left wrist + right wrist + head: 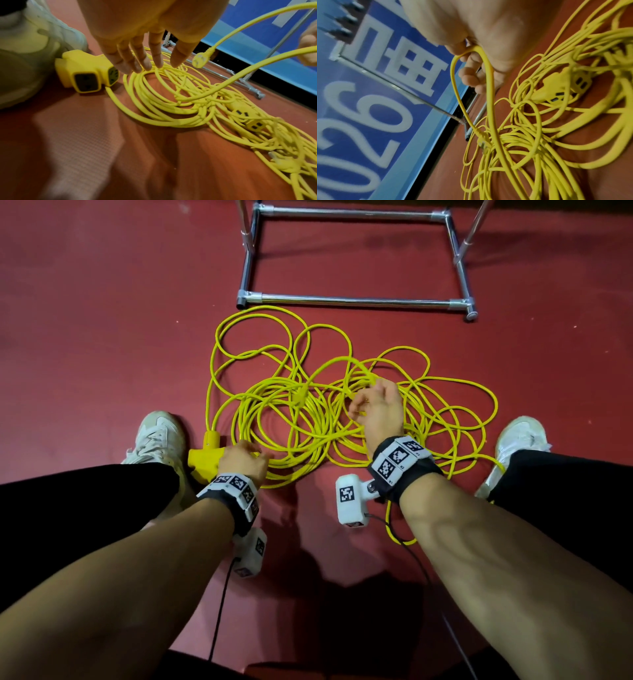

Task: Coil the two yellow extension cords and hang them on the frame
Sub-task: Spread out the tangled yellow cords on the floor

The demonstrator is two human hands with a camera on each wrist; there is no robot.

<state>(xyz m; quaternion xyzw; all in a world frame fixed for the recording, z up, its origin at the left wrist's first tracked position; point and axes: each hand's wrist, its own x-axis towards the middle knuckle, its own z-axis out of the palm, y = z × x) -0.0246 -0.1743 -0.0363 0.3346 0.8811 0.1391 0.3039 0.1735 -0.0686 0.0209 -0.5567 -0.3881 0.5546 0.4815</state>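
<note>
Pinching one strand near its plug (199, 60), the right hand (378, 410) lifts it off the tangled cords (308, 405) on the floor; the left hand (245, 458), fingers straight, presses the loops beside a socket block (203, 458). Better to draw slowly, freeing crossings. I count two socket blocks, one frame (352, 301).

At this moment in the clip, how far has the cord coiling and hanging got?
Nothing is finished: both yellow extension cords lie tangled in loose loops on the red floor, and the metal frame carries nothing. In hand: the right hand holds a raised loop near a plug; the left hand reaches open-fingered beside the socket block. Left: separating, coiling and hanging both.
</note>
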